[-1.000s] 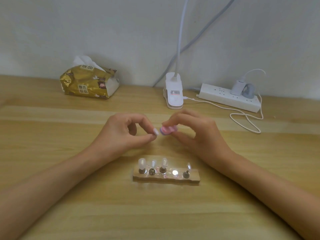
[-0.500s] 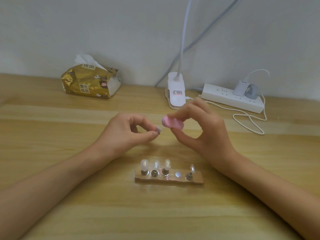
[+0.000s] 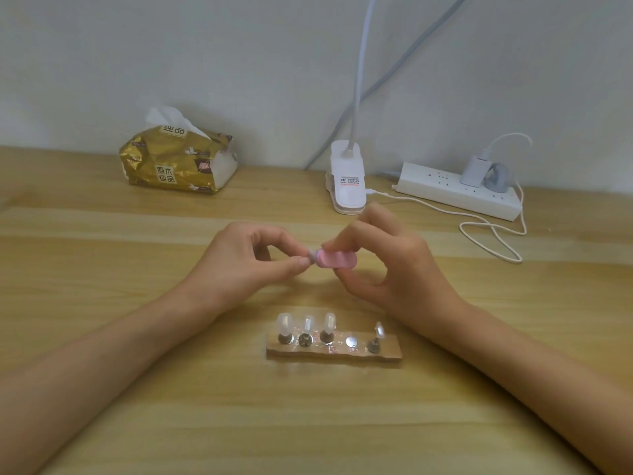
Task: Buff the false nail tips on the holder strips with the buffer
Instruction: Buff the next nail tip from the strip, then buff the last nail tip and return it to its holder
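1. Tip (image 3: pixel 312 258) is pinched between left hand (image 3: pixel 246 265) thumb and forefinger, off its peg, likely so its face is reachable.
2. Buffer (image 3: pixel 337 260) is pinched in right hand (image 3: pixel 394 269), end touching the tip.
3. Holder (image 3: pixel 334 351) sits below with four standing tips (image 3: pixel 285 323) and one bare peg (image 3: pixel 351 342).
4. Held tip is mostly hidden by fingers and buffer, so the contact face is unclear.

Single head-worn, wide-angle view. The camera looks forward and down across the pale wooden table (image 3: pixel 102 423) toward the plain grey-white wall (image 3: pixel 171 46) behind its far edge, which crosses the frame above the middle. Both forearms enter from the lower corners. The left hand (image 3: pixel 239 265) and right hand (image 3: pixel 394 269) meet at centre, close to the lens.
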`<state>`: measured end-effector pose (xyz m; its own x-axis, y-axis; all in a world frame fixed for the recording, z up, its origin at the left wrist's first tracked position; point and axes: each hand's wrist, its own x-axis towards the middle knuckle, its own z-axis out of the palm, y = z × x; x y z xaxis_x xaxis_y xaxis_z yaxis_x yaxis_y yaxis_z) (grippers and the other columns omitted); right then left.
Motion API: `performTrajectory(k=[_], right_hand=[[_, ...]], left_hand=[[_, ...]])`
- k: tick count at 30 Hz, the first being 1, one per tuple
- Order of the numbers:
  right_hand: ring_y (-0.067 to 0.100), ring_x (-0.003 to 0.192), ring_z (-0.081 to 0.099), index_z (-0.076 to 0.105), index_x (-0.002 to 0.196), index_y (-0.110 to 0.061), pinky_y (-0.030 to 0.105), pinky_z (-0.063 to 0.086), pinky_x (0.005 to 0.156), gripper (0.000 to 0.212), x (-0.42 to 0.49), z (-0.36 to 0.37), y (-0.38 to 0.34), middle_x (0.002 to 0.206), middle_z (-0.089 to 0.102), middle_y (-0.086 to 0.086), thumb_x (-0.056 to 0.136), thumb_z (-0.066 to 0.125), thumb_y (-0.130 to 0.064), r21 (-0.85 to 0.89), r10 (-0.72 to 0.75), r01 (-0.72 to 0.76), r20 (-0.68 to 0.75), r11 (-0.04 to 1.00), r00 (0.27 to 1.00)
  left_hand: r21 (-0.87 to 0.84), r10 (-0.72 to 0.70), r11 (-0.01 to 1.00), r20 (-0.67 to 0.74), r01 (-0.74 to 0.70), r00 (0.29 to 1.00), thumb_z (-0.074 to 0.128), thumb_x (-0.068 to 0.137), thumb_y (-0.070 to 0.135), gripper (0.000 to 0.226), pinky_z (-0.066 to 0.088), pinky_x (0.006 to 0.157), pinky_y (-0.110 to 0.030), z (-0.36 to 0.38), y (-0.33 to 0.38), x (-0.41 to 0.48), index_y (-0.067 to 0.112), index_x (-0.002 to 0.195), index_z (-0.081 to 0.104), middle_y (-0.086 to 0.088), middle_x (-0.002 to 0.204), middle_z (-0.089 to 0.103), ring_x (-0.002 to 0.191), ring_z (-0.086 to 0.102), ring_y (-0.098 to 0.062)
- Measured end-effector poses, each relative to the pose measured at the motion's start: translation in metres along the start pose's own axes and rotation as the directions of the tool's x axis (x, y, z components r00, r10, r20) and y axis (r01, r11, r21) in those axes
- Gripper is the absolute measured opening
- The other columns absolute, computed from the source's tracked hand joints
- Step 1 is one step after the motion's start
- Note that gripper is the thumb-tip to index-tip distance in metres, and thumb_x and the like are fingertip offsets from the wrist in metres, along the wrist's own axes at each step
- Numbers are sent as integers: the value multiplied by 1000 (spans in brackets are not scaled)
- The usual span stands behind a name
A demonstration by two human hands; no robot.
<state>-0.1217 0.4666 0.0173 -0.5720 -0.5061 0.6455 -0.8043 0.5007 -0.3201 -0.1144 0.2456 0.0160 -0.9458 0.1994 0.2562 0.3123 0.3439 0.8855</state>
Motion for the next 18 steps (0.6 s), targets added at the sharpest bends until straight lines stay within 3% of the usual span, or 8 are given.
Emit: performTrajectory(k=[3,7,10,13,15,18], right_hand=[[21,82,62,74,96,-10,42,52,74,19,-4,-10,6,88,55,2,82,76,2,-15,41,-41,3,999,999],[13,83,60,70,100,-7,29,51,79,19,-2,-16,12,92,57,0,84,76,2,51,116,-116,9,992,993],[14,85,61,72,101,-8,23,49,81,21,-2,-17,14,93,60,1,84,75,4,83,134,-138,50,987,990],[12,85,63,73,101,-8,18,47,81,21,-4,-16,14,95,63,0,84,76,4,108,111,-118,70,987,991],[12,86,64,73,101,-8,22,50,81,21,-4,-15,14,96,64,2,84,76,4,110,94,-102,79,989,992],[14,86,65,73,102,-8,35,53,81,21,-5,-15,15,97,65,3,85,75,4,115,91,-100,84,988,992]], left_hand=[[-21,-14,1000,-44,13,999,79,76,30,6,28,43,-10,1,5,-2,25,79,77,15,48,53,44,36,-3],[-42,65,997,-82,-69,994,77,68,39,16,42,62,-7,-1,27,-12,27,78,75,15,82,74,64,55,-3],[17,173,985,11,-173,985,81,77,33,10,46,78,-11,4,47,-30,27,80,74,11,89,76,84,65,-8],[160,201,961,150,-225,968,76,76,38,7,40,91,-19,20,56,-48,35,81,72,24,93,72,101,61,-5],[317,167,922,192,-223,967,74,73,48,15,29,96,-26,29,53,-53,40,83,68,30,96,68,105,53,-5],[411,106,895,185,-175,977,71,71,52,19,31,91,-32,33,46,-52,41,86,64,31,95,64,100,50,-4]])
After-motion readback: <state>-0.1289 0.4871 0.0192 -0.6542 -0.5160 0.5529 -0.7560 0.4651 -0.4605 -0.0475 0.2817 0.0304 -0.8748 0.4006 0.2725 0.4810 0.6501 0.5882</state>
